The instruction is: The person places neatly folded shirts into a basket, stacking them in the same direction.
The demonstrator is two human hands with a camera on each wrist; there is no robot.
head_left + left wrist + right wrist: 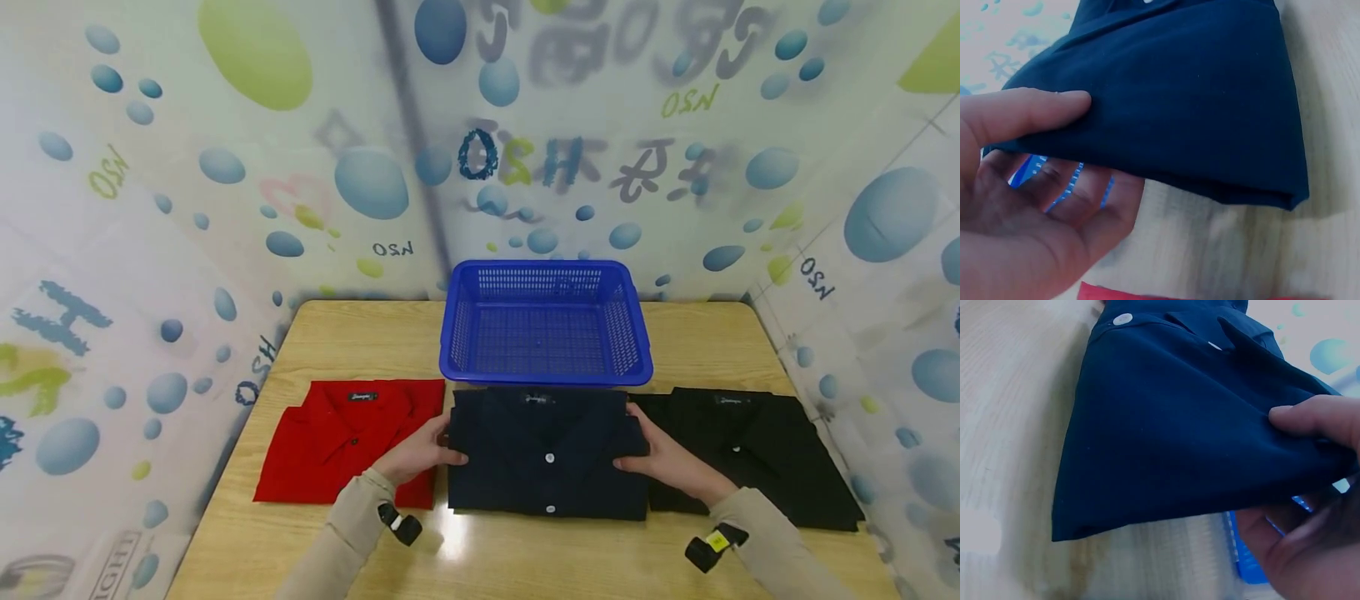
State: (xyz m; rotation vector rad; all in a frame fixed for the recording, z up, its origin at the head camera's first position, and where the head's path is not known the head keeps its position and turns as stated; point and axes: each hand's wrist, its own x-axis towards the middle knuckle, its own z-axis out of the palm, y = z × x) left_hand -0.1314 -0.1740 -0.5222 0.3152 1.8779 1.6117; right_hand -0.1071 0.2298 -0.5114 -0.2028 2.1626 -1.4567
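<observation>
The folded navy shirt (517, 479) is held in front of you, between the two other shirts and just on the near side of the blue basket (546, 377). Your left hand (420, 450) pinches its left edge, thumb on top and fingers beneath; your right hand (671, 458) grips the right edge in the same way. Both wrist views show those edges raised, though you cannot tell whether the whole shirt is clear of the table (360, 337). The step in hand looks like a two-handed lift; the next move probably calls for raising both sides evenly, so the folds don't slip or the middle sag. Beyond your hands, a folded red shirt (330, 467) lies to the left and a folded black shirt (757, 475) to the right.
</observation>
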